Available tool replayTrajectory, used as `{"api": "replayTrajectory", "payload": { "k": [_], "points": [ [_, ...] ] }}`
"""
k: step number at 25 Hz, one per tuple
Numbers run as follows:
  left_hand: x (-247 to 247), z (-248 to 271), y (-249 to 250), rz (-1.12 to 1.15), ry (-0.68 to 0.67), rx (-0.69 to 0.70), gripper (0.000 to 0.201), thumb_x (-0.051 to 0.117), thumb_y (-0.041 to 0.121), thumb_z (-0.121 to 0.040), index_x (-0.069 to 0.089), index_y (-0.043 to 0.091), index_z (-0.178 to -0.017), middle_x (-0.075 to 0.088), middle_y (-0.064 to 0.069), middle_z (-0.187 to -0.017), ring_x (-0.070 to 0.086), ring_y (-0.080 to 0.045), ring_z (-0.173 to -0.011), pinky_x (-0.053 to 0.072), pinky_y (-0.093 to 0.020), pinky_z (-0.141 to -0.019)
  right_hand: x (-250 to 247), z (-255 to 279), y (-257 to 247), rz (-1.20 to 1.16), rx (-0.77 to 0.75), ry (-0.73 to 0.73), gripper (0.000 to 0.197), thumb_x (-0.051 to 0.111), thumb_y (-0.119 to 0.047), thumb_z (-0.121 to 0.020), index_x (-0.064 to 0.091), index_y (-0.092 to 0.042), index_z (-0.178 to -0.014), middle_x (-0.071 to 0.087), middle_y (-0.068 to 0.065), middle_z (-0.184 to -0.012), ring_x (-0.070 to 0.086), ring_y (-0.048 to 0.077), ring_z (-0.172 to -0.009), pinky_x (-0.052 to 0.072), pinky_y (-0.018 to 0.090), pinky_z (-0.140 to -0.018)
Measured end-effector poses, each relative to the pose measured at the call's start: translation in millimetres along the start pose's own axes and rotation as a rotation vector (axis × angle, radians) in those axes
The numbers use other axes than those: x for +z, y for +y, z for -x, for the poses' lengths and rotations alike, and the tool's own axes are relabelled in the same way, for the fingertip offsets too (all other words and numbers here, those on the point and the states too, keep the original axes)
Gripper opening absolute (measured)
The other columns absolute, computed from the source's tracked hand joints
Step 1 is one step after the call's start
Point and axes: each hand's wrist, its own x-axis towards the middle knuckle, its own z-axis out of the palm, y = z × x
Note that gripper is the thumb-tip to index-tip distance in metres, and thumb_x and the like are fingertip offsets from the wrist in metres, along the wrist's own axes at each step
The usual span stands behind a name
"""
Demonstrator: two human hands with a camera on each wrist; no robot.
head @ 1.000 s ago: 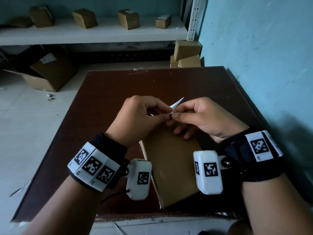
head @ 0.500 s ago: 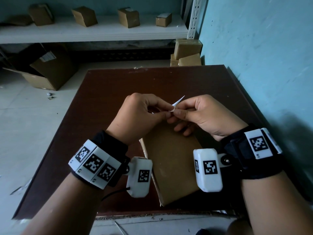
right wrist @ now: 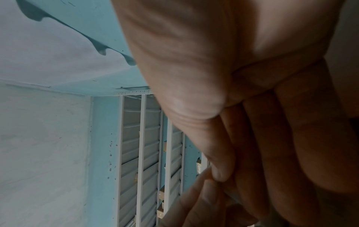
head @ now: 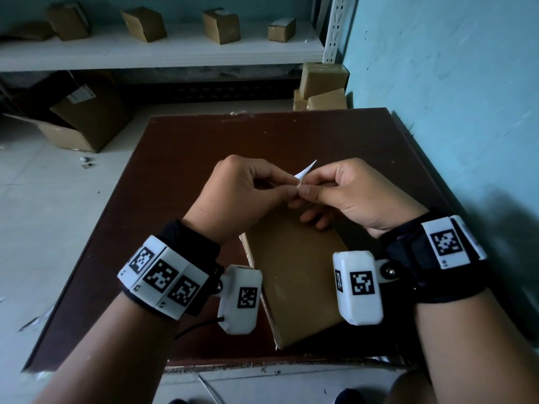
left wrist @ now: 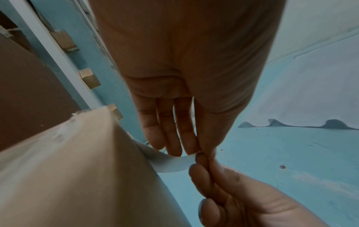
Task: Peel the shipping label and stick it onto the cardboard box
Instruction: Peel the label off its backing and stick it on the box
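Head view: above the far end of the cardboard box, my left hand and right hand both pinch the small white label, fingertips meeting, I think to separate its backing; the box lies flat, ready.

A dark brown table stood against the teal wall at right. Beyond it, a white shelf carried four small cartons. An open carton, possibly labelled, lay far left on the floor.
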Motion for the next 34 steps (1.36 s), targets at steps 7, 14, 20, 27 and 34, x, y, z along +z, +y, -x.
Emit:
{"api": "replayTrajectory", "payload": {
  "k": [7, 14, 20, 27, 34],
  "points": [
    [-0.4, 1.6, 5.7, -0.014, 0.025, -0.026, 0.008, 0.077, 0.027, -0.083, 0.079, 0.023, -0.09, 0.076, 0.011, -0.08, 0.071, -0.003, -0.079, 0.06, -0.035, -0.076, 0.7, 2.2, -3.1, 0.11, -0.048, -0.007, 0.011, 0.062, -0.012, -0.096, 0.07, -0.011, -0.09, 0.077, 0.003, -0.081, 0.073, 0.017, -0.068, 0.056, 0.026, -0.053],
    [-0.9, 1.2, 6.8, 0.042, 0.045, -0.059, 0.004, 0.077, 0.02, -0.084, 0.079, 0.02, -0.088, 0.076, 0.008, -0.079, 0.072, -0.005, -0.076, 0.062, -0.037, -0.073, 1.5, 1.8, -4.3, 0.179, -0.108, 0.027, 0.011, 0.062, -0.012, -0.096, 0.072, -0.009, -0.092, 0.077, 0.009, -0.085, 0.073, 0.019, -0.069, 0.056, 0.03, -0.054],
    [-1.8, 0.9, 7.6, 0.085, 0.02, -0.083, 0.007, 0.074, 0.016, -0.086, 0.078, 0.017, -0.092, 0.076, 0.005, -0.082, 0.073, -0.007, -0.077, 0.061, -0.038, -0.076, 0.8, 1.5, -5.0, 0.199, -0.119, 0.027, 0.012, 0.061, -0.013, -0.096, 0.072, -0.014, -0.092, 0.078, 0.004, -0.083, 0.074, 0.017, -0.069, 0.057, 0.028, -0.055],
    [-3.9, 1.1, 8.1, 0.134, 0.005, -0.103, 0.01, 0.076, 0.013, -0.085, 0.08, 0.017, -0.092, 0.078, 0.003, -0.084, 0.074, -0.011, -0.082, 0.061, -0.04, -0.081, 1.7, 0.9, -3.0, 0.123, -0.102, 0.035, 0.012, 0.061, -0.011, -0.096, 0.071, -0.012, -0.09, 0.077, 0.001, -0.077, 0.072, 0.015, -0.065, 0.055, 0.024, -0.051],
    [-3.5, 2.1, 11.0, 0.153, -0.007, -0.114, 0.01, 0.078, 0.02, -0.083, 0.079, 0.017, -0.092, 0.078, 0.004, -0.083, 0.074, -0.009, -0.081, 0.061, -0.036, -0.079, 1.8, 0.9, -2.9, 0.134, -0.104, 0.042, 0.011, 0.064, -0.014, -0.095, 0.073, -0.013, -0.09, 0.078, 0.002, -0.08, 0.073, 0.016, -0.066, 0.055, 0.025, -0.051]
  ]
}}
